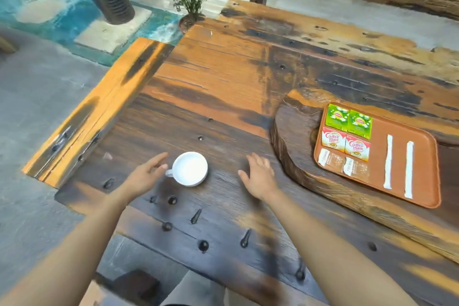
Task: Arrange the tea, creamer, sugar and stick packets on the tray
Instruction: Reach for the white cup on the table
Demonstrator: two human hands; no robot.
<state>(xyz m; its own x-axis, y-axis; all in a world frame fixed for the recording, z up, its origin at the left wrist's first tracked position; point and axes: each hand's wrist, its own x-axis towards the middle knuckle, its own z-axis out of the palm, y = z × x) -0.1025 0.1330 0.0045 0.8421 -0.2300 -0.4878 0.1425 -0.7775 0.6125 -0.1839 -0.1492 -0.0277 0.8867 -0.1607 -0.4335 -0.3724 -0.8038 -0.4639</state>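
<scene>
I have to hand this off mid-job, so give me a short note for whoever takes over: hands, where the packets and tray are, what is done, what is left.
Left hand: open, empty, beside the handle of the white cup on the table.
Right hand: open, empty, over the table right of the cup.
Tray: on the wooden slab, to the right.
On the tray: two green tea packets at the far end, two creamer packets below them, two sugar packets nearest, two white stick packets laid side by side to their right.
Done: all four kinds sit in neat rows.
Left: no loose packets in view; the arrangement looks finished.
</scene>
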